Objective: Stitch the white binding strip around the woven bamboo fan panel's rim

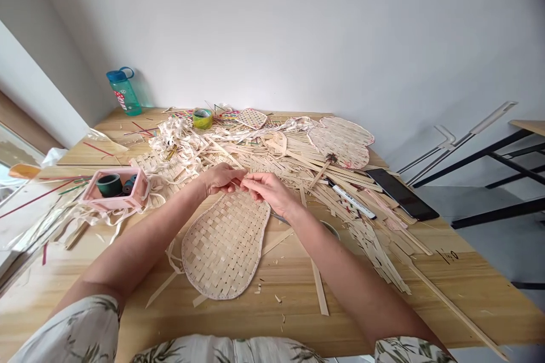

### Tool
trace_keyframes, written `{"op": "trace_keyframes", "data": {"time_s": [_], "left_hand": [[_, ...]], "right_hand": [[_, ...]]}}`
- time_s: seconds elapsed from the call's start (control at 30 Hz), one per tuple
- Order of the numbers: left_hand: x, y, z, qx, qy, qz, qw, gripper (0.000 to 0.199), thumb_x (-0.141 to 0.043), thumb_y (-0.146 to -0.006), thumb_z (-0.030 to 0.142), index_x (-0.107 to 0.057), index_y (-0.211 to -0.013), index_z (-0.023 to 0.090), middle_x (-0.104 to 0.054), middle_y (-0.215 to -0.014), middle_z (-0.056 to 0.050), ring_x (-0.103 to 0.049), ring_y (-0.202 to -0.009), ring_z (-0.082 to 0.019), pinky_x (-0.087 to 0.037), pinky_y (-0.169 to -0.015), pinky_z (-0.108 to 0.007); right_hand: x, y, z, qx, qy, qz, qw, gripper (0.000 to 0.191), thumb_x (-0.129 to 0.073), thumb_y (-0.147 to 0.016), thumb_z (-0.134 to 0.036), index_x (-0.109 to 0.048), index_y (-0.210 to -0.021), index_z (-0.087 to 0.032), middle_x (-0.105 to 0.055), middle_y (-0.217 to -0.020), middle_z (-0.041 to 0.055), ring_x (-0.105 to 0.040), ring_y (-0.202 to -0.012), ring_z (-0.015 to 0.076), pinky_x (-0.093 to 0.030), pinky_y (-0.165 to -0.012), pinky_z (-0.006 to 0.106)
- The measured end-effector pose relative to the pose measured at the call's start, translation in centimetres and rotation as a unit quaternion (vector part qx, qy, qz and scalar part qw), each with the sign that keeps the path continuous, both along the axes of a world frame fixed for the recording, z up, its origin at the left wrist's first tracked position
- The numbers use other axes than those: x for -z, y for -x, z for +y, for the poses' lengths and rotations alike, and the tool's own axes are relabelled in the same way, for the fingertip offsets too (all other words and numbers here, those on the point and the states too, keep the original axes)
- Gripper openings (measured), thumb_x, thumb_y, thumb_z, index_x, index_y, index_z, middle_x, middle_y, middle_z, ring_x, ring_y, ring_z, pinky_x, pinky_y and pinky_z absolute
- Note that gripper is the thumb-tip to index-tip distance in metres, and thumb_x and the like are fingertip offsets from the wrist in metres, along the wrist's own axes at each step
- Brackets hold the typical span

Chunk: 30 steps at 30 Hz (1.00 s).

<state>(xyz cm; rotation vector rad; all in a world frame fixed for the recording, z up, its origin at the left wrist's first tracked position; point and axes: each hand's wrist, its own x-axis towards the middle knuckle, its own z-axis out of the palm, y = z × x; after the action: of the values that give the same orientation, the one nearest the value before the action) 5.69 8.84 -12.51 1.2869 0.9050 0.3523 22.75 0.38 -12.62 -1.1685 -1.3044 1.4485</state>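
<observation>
My left hand (222, 179) and my right hand (264, 188) meet fingertip to fingertip over the far end of a woven fan-shaped panel (223, 247). The fingers of both are pinched together; whatever lies between them is too small to make out. Pale flat strips form the panel's weave, and a stitched band edges its rounded near end. It rests flat on the wooden table, its far end partly hidden by my hands. Loose strips (238, 153) are heaped just beyond.
On the left is a pink basket (114, 204) with a dark green tape roll (109, 185). A teal bottle (125, 92) stands by the wall. To the right lie a marker (351, 199), a black phone (402, 194) and a scalloped woven panel (340, 139). A long thin stick (455, 303) crosses the right edge.
</observation>
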Motion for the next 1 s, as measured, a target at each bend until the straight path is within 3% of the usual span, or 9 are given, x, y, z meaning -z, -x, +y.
{"op": "trace_keyframes", "data": {"time_s": [0.13, 0.27, 0.37, 0.5, 0.63, 0.77, 1.0], "left_hand": [[0.7, -0.7, 0.5, -0.007, 0.064, -0.024, 0.998, 0.035, -0.079, -0.087, 0.037, -0.065, -0.067, 0.012, -0.048, -0.047, 0.007, -0.032, -0.037, -0.002, -0.019, -0.037, -0.017], [0.6, 0.2, 0.9, -0.008, 0.122, -0.048, 0.991, 0.027, -0.065, -0.100, 0.034, -0.063, -0.085, 0.013, -0.053, -0.064, 0.008, -0.038, -0.043, -0.002, -0.031, -0.038, -0.014], [0.2, 0.8, 0.9, -0.024, 0.143, -0.072, 0.987, 0.024, -0.066, -0.098, 0.026, -0.062, -0.079, 0.012, -0.054, -0.065, 0.006, -0.039, -0.044, -0.002, -0.028, -0.037, -0.013], [-0.2, 1.0, 0.5, -0.049, 0.147, -0.097, 0.983, 0.024, -0.075, -0.086, 0.013, -0.061, -0.067, 0.012, -0.054, -0.060, 0.001, -0.041, -0.043, -0.002, -0.022, -0.036, -0.013], [-0.6, 0.7, -0.2, -0.054, 0.136, -0.103, 0.984, 0.017, -0.084, -0.075, 0.012, -0.067, -0.071, 0.011, -0.056, -0.059, 0.000, -0.045, -0.043, -0.004, -0.022, -0.038, -0.014], [-1.4, 0.6, -0.6, -0.064, 0.098, -0.109, 0.987, 0.016, -0.086, -0.070, 0.012, -0.072, -0.077, 0.010, -0.062, -0.061, -0.001, -0.053, -0.048, -0.006, -0.030, -0.041, -0.015], [-4.0, 1.0, -1.7, -0.048, -0.024, -0.113, 0.992, 0.014, -0.086, -0.067, 0.011, -0.078, -0.078, 0.010, -0.067, -0.061, -0.002, -0.055, -0.050, -0.008, -0.039, -0.046, -0.018]], "right_hand": [[-0.7, -0.1, -0.5, -0.056, -0.029, -0.082, 0.995, 0.026, -0.079, -0.076, -0.042, -0.070, -0.068, -0.018, -0.062, -0.057, -0.0024, -0.052, -0.052, 0.0101, -0.038, -0.048, 0.022], [-0.7, -1.1, -0.3, -0.068, -0.051, -0.142, 0.986, 0.022, -0.074, -0.078, -0.039, -0.071, -0.070, -0.019, -0.055, -0.055, -0.0045, -0.048, -0.052, 0.0106, -0.036, -0.048, 0.022], [-0.7, -2.2, 0.2, -0.066, -0.069, -0.175, 0.980, 0.020, -0.071, -0.078, -0.037, -0.074, -0.071, -0.018, -0.055, -0.055, -0.0043, -0.046, -0.051, 0.0107, -0.033, -0.048, 0.023], [-1.5, -3.5, 0.7, -0.057, -0.093, -0.191, 0.976, 0.022, -0.069, -0.079, -0.036, -0.073, -0.068, -0.018, -0.056, -0.057, -0.0034, -0.047, -0.053, 0.0117, -0.033, -0.052, 0.025], [-2.8, -4.3, 0.7, -0.051, -0.109, -0.183, 0.976, 0.023, -0.071, -0.080, -0.038, -0.075, -0.070, -0.018, -0.061, -0.064, -0.0010, -0.050, -0.057, 0.0122, -0.036, -0.056, 0.026], [-3.8, -4.8, 0.3, -0.032, -0.120, -0.169, 0.978, 0.025, -0.071, -0.084, -0.040, -0.077, -0.075, -0.018, -0.058, -0.060, -0.0014, -0.046, -0.055, 0.0117, -0.031, -0.052, 0.026], [-5.8, -4.0, -1.1, 0.003, -0.129, -0.149, 0.980, 0.028, -0.069, -0.086, -0.042, -0.076, -0.073, -0.017, -0.053, -0.056, -0.0025, -0.042, -0.052, 0.0110, -0.029, -0.048, 0.025]]}}
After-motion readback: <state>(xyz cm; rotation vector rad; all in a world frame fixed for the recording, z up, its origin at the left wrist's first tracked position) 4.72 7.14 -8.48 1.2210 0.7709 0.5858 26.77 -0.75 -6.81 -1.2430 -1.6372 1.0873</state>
